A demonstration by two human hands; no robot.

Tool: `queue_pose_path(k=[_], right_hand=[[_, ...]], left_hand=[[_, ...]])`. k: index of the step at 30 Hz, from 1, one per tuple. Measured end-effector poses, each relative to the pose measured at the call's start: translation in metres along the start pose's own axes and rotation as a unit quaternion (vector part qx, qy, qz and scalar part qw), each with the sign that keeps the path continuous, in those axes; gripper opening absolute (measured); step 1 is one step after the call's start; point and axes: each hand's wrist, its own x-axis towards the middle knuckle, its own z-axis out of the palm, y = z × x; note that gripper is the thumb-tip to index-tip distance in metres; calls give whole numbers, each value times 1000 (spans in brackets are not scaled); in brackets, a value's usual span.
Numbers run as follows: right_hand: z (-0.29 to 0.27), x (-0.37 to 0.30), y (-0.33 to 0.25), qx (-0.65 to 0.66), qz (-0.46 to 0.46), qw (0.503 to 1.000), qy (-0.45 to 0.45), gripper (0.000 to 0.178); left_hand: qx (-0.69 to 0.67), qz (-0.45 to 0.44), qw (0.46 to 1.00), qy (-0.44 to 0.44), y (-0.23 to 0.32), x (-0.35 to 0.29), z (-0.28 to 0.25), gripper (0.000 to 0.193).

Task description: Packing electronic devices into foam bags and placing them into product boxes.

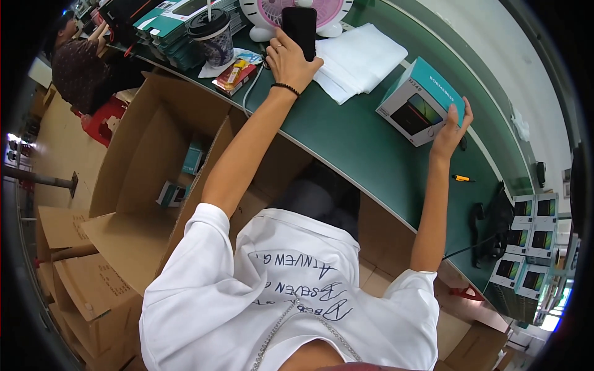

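My left hand is closed around the lower part of a black smartphone, which stands upright before a pink and white fan. A ring and a dark bead bracelet show on that hand. To the right, my right hand grips the near right corner of a teal and white product box, its thumb on the teal top. The box rests on the green table or is held just over it; I cannot tell which. Between the hands lie white sheets, folded or stacked.
Left of my left hand stand a lidded drink cup, a small red packet and stacked teal cartons. A large open cardboard box holds a few small boxes. At right lie a yellow tool and stacked boxes. Another person sits far left.
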Motion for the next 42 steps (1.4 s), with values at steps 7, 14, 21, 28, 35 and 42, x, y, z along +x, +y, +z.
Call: queue_pose_path(k=[7, 14, 21, 28, 35, 42], right_hand=[[3, 0, -1, 9, 4, 1000, 6, 55], [1, -3, -7, -21, -1, 1000, 5, 55], [-1, -5, -8, -14, 4, 1000, -8, 56], [2, -6, -18, -23, 17, 1000, -14, 57], [5, -4, -20, -2, 21, 1000, -7, 56], [6, -4, -17, -5, 18, 1000, -12, 56]], left_hand=[[-113, 24, 993, 26, -13, 1, 11, 115], [-139, 32, 990, 5, -13, 2, 10, 111], [-146, 42, 988, -8, -11, 1, 6, 109], [-134, 69, 988, 12, -19, 11, 14, 108], [-117, 89, 989, 14, -23, 11, 16, 115], [-95, 53, 994, 16, -18, 1, 9, 123]])
